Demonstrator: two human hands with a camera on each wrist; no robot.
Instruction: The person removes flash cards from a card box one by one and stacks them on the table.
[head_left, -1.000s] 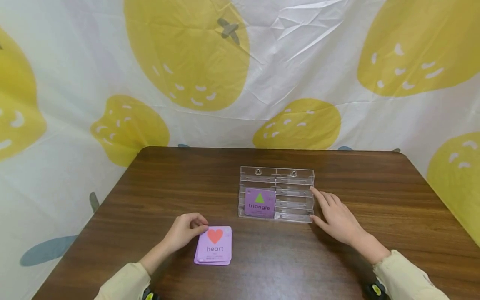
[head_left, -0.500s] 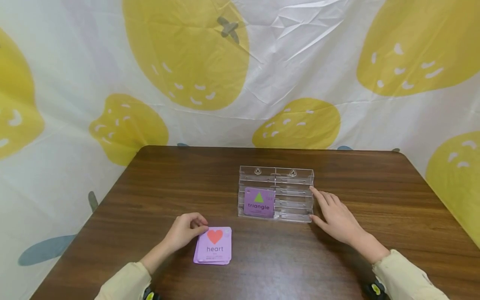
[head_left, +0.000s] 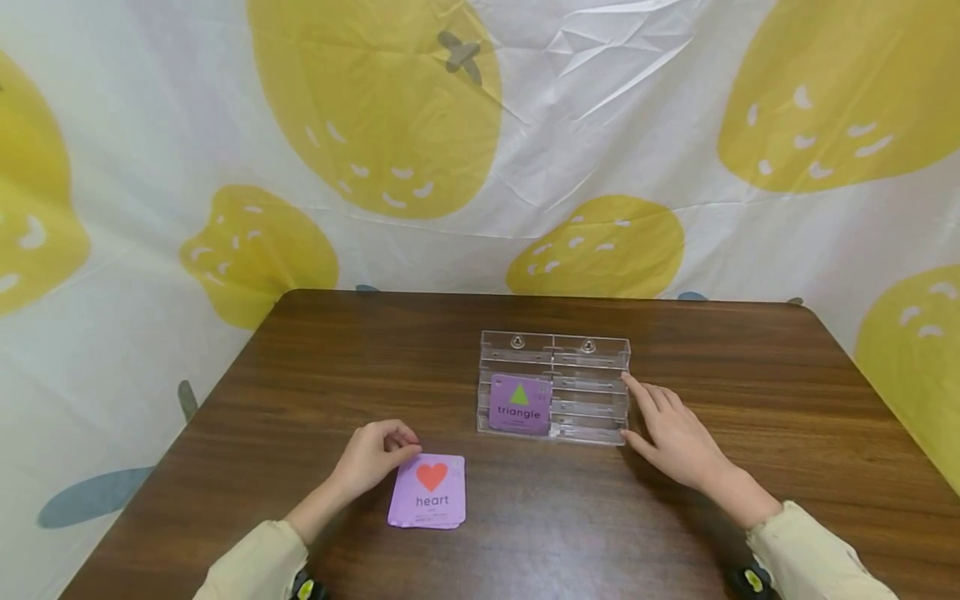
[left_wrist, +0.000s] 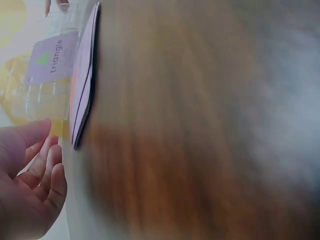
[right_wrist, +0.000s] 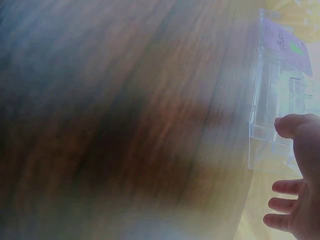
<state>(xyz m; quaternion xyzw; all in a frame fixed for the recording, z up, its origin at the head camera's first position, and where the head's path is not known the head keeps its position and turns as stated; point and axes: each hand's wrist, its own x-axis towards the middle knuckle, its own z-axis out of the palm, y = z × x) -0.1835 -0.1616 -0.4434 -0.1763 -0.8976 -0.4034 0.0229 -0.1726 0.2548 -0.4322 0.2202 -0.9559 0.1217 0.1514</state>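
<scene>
A stack of purple cards (head_left: 429, 493) lies on the table, its top card showing a red heart and the word "heart". At the stack's upper left corner is my left hand (head_left: 375, 454), fingers loosely bent; in the left wrist view a gap shows between this hand's fingertips and the cards. A clear plastic card rack (head_left: 588, 408) with two columns of tiers stands ahead. In its lower left slot is a purple triangle card (head_left: 519, 405). My right hand (head_left: 675, 433) rests with extended thumb and index fingertip at the rack's right side.
The brown wooden table (head_left: 360, 358) has a far edge just behind the rack. A white curtain (head_left: 420, 250) with yellow lemon prints hangs behind and around the table.
My left hand has risen slightly off the corner of the card stack, and the heart card has turned a little. The right hand and the rack keep their places.
</scene>
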